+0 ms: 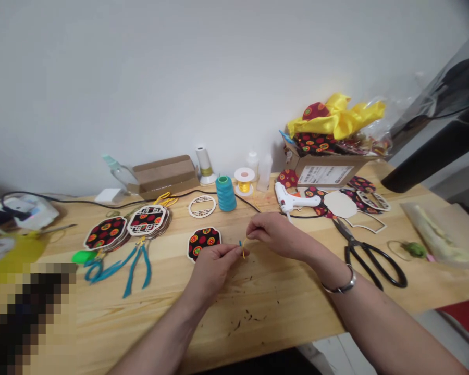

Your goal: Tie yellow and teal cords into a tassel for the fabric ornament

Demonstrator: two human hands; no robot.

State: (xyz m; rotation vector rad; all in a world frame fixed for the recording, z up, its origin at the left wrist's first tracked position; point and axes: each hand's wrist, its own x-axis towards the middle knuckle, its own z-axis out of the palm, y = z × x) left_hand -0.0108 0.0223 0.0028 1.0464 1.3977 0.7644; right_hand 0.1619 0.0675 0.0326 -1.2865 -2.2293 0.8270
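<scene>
My left hand [216, 266] is closed in a pinch above the middle of the table, with a thin yellow cord [244, 253] and a small blue piece [240, 243] at its fingertips. My right hand [274, 235] pinches the same cord a little higher and to the right. Just behind my left hand lies a dark floral fabric panel [204, 241] with a pale scalloped border. Farther back stand a teal thread cone [226, 195] and a spool of yellow cord [244, 182]. How the blue piece is joined to the cord is too small to tell.
Black-handled scissors [365, 252] and a white glue gun [297, 197] lie at the right. A cardboard box [328, 169] overflows with fabric. Stacked panels [146, 221] with teal ribbons [136, 265] lie left. A black cable [82, 202] crosses the table's back; dark scraps [250, 315] dot the front.
</scene>
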